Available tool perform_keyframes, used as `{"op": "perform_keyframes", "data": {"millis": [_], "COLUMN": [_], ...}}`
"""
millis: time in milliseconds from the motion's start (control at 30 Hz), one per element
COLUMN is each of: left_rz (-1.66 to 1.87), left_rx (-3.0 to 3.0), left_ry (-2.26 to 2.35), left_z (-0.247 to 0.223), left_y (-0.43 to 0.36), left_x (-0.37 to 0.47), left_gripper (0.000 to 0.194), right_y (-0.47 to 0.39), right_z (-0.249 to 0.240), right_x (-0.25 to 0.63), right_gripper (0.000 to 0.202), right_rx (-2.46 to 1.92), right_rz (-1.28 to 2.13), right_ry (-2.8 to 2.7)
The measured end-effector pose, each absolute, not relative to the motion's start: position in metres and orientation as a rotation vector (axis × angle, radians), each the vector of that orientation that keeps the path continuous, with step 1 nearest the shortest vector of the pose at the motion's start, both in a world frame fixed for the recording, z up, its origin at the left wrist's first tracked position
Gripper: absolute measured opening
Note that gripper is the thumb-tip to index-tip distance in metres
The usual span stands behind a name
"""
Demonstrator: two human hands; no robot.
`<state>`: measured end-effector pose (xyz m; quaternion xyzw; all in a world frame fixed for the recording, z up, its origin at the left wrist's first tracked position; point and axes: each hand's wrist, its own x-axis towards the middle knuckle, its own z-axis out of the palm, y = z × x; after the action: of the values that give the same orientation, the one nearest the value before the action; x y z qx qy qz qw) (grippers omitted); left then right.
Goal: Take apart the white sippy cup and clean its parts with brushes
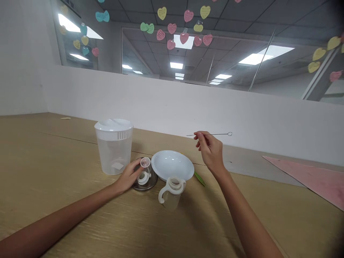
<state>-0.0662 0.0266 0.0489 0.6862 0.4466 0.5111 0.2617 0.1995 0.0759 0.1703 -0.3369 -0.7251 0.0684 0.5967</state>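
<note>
Thin wire brush (215, 134) pinched in right hand (211, 150); small clear cap (145, 162) pinched in left hand (130, 175); no legible writing.

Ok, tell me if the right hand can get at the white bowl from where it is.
Probably yes. The right hand is raised just beside the white bowl, with nothing between them, but its fingers are pinched on a thin wire, so it isn't free to grip.

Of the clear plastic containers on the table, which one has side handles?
The small baby cup in front of the white bowl: it has looped white handles and stands open. The taller pitcher to the left has a white lid and no visible handle.
</note>
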Motion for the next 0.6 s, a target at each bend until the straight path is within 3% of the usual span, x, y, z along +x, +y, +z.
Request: {"op": "perform_keyframes", "data": {"millis": [367,600], "left_rz": [1.566,1.567], "left_rx": [1.901,2.003], "left_ry": [1.212,1.105], "left_z": [0.068,0.087], "left_y": [0.025,0.034], "left_x": [-0.055,-0.036], "left_gripper": [0.037,0.030], "right_y": [0.047,0.019], "right_z": [0.158,0.161], "right_x": [0.158,0.150], "right_gripper": [0.041,0.034], "right_rx": [-0.566,-0.551], "right_rz": [0.624,0.283], "right_ry": [-1.725,-1.950]}}
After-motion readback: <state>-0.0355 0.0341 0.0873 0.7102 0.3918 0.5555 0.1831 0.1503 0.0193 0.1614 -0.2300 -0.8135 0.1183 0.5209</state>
